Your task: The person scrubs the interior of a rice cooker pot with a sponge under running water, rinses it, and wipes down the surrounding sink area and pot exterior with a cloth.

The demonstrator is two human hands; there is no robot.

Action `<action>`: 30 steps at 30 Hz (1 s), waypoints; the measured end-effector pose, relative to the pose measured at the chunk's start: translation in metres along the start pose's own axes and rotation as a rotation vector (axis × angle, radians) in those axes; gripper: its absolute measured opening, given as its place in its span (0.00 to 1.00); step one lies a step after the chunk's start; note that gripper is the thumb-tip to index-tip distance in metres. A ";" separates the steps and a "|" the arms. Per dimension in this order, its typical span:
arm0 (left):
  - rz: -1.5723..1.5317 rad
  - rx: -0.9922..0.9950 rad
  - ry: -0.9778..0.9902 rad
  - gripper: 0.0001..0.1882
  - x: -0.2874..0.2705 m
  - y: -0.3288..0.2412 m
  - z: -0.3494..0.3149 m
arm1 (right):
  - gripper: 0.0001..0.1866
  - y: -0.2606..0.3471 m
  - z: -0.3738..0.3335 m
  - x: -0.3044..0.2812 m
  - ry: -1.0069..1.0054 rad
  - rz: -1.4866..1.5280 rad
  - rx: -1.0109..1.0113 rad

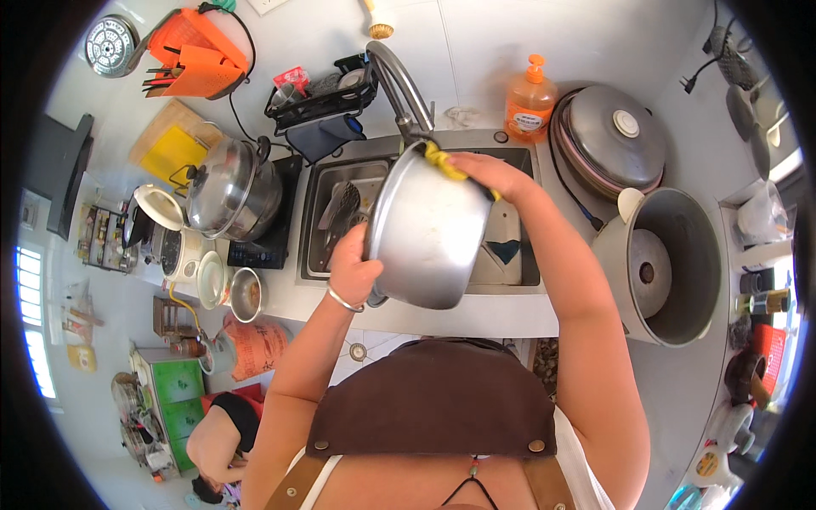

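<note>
A large silver rice cooker inner pot [435, 229] is tilted on its side above the sink [308, 246], its outer wall and base facing right and its mouth turned left. My left hand [350, 265] is closed round the rim on the near left side. At the far side, my right hand [489, 172] presses a yellow cleaning cloth [444, 161] against the pot's wall. The pot's inside is hidden. Behind it rises the curved faucet [399, 81]. In the left basin lie utensils [342, 208], partly covered by the pot; a dark cloth piece [503, 250] is in the right basin.
The rice cooker body [671, 263] stands right of the sink, beside a lidded pan [608, 127] and an orange soap bottle [530, 102]. A black rack [327, 95] is behind the left basin. Left are a steamer pot [234, 187] and a steel bowl [246, 295]. Another person [223, 438] bends at lower left.
</note>
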State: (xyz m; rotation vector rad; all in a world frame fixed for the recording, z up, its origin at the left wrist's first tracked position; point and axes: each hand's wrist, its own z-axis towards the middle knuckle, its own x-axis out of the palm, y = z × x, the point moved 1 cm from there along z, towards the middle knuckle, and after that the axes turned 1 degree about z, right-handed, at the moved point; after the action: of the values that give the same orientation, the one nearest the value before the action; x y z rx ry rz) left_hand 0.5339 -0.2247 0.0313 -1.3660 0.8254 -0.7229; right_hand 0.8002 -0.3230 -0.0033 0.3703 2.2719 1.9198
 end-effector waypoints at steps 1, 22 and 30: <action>-0.067 0.017 -0.016 0.23 -0.004 0.000 0.000 | 0.27 -0.020 -0.003 -0.015 -0.011 0.294 0.170; -0.550 -0.184 -0.277 0.24 0.012 0.052 0.025 | 0.28 -0.027 -0.084 0.187 -1.085 -1.133 -0.351; -0.454 -0.181 0.103 0.30 0.023 -0.002 0.019 | 0.35 -0.024 -0.104 0.078 -0.470 0.322 -0.387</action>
State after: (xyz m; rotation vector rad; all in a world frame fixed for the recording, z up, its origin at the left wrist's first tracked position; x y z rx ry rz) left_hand 0.5622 -0.2345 0.0320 -1.7172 0.6769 -1.0972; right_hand 0.6956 -0.4035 -0.0056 1.0508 1.5802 2.0732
